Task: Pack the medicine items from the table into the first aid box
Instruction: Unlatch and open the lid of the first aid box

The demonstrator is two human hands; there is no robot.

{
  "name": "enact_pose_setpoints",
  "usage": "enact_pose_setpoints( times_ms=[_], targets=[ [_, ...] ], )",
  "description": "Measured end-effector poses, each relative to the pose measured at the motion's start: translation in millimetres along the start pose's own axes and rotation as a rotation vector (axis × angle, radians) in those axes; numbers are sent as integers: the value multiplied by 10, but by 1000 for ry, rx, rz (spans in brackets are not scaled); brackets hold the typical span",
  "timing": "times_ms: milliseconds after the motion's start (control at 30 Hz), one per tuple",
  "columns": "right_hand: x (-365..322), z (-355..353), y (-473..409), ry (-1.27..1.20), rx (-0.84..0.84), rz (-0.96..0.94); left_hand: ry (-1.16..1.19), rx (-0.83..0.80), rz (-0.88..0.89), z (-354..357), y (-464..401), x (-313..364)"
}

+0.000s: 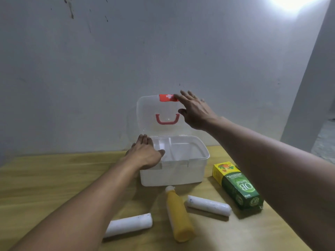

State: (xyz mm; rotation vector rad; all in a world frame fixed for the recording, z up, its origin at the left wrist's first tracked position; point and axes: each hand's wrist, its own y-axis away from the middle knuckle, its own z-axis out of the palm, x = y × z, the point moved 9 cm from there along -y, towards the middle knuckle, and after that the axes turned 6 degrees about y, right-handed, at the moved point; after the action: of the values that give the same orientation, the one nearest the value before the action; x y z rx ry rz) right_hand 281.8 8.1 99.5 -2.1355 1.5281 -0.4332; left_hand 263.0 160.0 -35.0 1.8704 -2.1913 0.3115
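Observation:
The white first aid box [174, 173] stands near the table's far edge with its clear lid [148, 113] raised upright; a red handle and a red latch show on the lid. My right hand [194, 111] is spread flat against the lid's right side, fingertips at the latch. My left hand [145, 153] rests flat on the box's left rim. In front of the box lie a yellow bottle [178, 214], two white bandage rolls [208, 205] [130, 224], and a green and yellow medicine carton [237, 187]. The inner tray of the box looks bare.
The wooden table [45, 178] ends at a grey wall right behind the box. My right forearm passes over the carton's right end. A doorway opens at the far right.

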Motion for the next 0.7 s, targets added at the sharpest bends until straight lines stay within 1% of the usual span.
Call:
enact_pose_setpoints(
  times_ms=[67, 167, 267, 333, 400, 467, 533, 600, 700],
  targets=[
    [84, -16, 65, -19, -30, 25, 7, 2, 7, -7, -2, 8],
    [241, -170, 302, -66, 6, 88, 2, 7, 15, -19, -13, 19],
    [419, -303, 666, -31, -19, 178, -20, 5, 13, -23, -21, 31],
    [525, -322, 935, 60, -134, 242, -50, 12, 5, -39, -17, 42],
    [648, -241, 1248, 140, -362, 340, -72, 28, 5, -76, -11, 60],
    [739, -101, 1626, 97, -626, 469, -85, 46, 31, -122, -11, 107],
    [749, 2, 1936, 77, -788, 531, -70, 46, 58, -140, -16, 160],
    [725, 54, 2127, 85, -836, 555, -28, 25, 51, -106, -16, 170],
    [734, -26, 2149, 60, -748, 582, -17, 30, 32, -61, -18, 136]
  ],
)
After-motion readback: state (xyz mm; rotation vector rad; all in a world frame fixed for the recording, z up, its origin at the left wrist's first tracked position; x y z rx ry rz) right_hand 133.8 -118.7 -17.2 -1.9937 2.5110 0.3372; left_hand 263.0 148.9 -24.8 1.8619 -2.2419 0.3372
